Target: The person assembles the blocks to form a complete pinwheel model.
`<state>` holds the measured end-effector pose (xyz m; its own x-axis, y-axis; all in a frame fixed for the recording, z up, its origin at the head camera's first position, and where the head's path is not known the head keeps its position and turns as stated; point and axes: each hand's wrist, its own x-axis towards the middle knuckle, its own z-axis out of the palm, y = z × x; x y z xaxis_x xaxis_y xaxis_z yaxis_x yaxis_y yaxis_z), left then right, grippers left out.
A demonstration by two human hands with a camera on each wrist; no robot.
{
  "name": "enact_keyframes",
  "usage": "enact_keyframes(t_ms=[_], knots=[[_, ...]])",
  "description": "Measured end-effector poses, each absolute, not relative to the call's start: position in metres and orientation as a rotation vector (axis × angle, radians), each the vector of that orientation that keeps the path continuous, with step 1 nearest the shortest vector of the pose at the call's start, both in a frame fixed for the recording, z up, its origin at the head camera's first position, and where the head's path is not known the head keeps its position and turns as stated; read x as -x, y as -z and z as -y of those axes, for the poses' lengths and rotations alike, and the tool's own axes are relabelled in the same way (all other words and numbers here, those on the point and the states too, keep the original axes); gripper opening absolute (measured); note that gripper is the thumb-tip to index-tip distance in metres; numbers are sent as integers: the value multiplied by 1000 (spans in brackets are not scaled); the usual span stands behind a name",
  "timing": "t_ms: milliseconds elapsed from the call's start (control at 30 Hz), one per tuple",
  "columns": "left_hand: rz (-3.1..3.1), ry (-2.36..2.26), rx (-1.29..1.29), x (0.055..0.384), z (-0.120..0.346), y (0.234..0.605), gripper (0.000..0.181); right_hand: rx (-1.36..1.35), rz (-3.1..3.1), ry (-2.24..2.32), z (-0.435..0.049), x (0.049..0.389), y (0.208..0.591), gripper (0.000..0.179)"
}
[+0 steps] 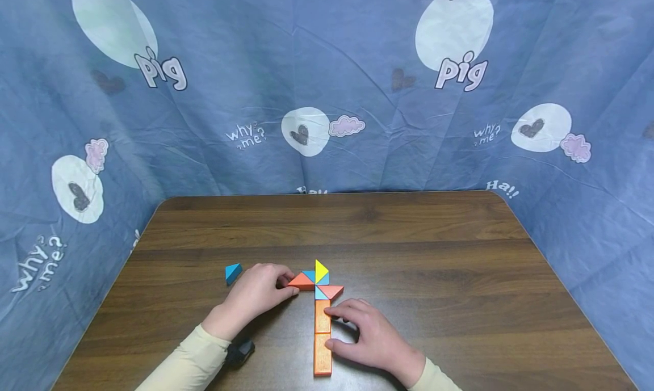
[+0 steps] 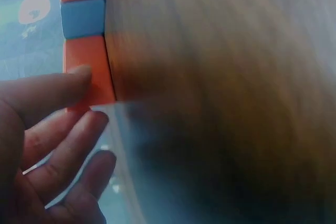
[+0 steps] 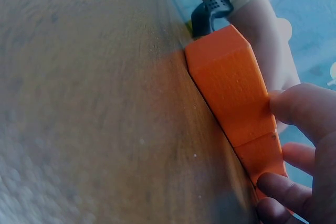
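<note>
My left hand [image 1: 255, 294] pinches the pointed outer end of a red triangular block [image 1: 302, 283] between thumb and fingers. That block joins a pinwheel shape with a yellow triangle [image 1: 321, 271], a second red triangle [image 1: 333, 290] and several small blue triangles. Two orange rectangular blocks stand end to end below the pinwheel: an upper one [image 1: 322, 317] and a lower one [image 1: 322, 354]. From the right, my right hand [image 1: 370, 337] touches this column, its thumb at the lower block and its fingertips at the upper one. In the right wrist view the fingers [image 3: 283, 190] rest along the blocks' edge.
A loose blue triangular block [image 1: 233, 273] lies left of my left hand. Under the left wrist shows a black device [image 1: 239, 354]. The brown wooden table [image 1: 434, 255] is bordered at the back and sides by a blue patterned cloth [image 1: 368, 164].
</note>
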<state>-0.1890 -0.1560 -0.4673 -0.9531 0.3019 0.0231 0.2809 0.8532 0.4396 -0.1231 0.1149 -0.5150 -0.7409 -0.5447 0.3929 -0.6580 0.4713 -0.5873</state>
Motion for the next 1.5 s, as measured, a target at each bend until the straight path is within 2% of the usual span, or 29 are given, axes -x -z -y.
enact_keyframes(t_ms=[300,600,1033,1500], knots=[[-2934,-853,-492,184,178,435,33,-1042,2580,-1132,-114,123,515,48],[-2972,-994,-413,179,214,407,31,-1061,2564,-1127,-114,122,517,48],[-2961,-1049,-288,179,262,419,40,-1038,2577,-1128,-113,123,518,47],[-2934,-1118,-152,178,290,441,51,-1053,2559,-1118,-113,123,516,47]])
